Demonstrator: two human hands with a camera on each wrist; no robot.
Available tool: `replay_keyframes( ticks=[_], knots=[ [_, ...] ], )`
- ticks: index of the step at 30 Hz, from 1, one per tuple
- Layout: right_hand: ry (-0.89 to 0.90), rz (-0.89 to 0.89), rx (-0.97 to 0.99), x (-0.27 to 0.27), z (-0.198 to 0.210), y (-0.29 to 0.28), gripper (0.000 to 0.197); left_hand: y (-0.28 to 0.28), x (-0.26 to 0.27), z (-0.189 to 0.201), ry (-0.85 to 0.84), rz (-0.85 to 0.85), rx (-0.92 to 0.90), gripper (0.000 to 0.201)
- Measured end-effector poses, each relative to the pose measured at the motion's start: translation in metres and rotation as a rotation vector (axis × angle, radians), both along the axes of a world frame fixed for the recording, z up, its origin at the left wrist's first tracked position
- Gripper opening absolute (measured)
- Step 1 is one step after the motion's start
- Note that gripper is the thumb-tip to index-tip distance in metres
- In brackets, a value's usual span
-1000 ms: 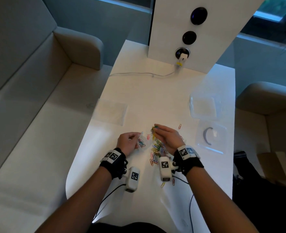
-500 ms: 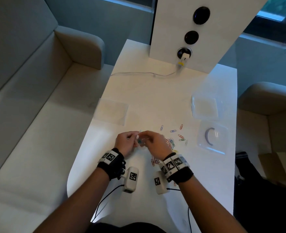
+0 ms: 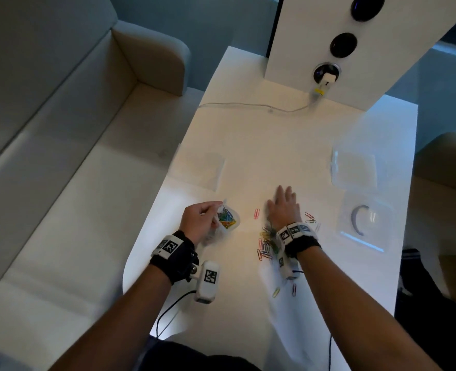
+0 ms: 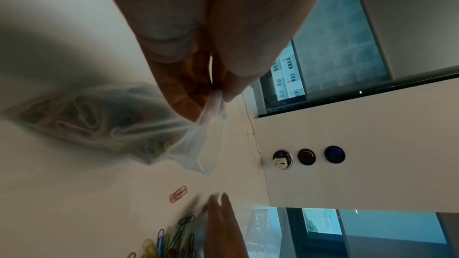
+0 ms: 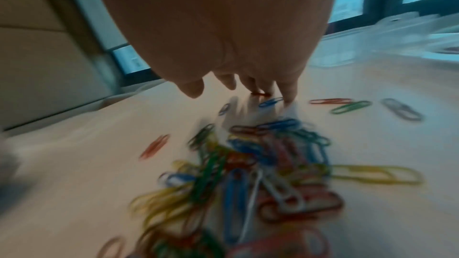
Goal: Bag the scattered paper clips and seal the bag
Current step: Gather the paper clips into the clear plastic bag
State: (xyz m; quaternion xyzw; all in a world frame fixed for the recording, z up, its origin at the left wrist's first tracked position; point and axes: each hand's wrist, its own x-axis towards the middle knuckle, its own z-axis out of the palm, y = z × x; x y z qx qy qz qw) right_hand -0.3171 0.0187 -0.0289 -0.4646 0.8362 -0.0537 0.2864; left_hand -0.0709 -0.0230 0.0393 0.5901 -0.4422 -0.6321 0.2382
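Beige sofa point(image 3: 60, 156) seen left of white table point(image 3: 248, 145); white socket panel point(image 3: 301, 49) at far end. Small clear bag point(image 3: 228, 219), part-filled with coloured clips, pinched at rim by left hand point(image 3: 198, 223). Loose paper clips point(image 3: 265, 246) heaped under right hand point(image 3: 284, 207), fingers straight, nothing held. Clear containers point(image 3: 354, 170) at right edge.

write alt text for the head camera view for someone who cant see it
Seen from above, a person's left hand pinches a small clear bag part-filled with coloured paper clips, while the right hand reaches flat, fingers spread, over a white table. A pile of loose clips lies by the right wrist; other clear bags sit further out.
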Motion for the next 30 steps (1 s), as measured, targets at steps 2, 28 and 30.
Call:
replay_keyframes(
  ticks=[2, 28, 30],
  knots=[
    [0.035, 0.191, 0.017, 0.021, 0.001, 0.002, 0.065, 0.000, 0.000, 0.003, 0.010, 0.009, 0.000, 0.020],
    [-0.425, -0.838, -0.317, -0.029, 0.026, 0.082, 0.016, 0.028, -0.011, 0.005, -0.005, -0.008, 0.072, 0.015],
    [-0.821, -1.097, -0.368, -0.029, 0.028, 0.093, 0.024, 0.029, -0.014, 0.006, -0.005, -0.019, 0.060, 0.019]
  ],
)
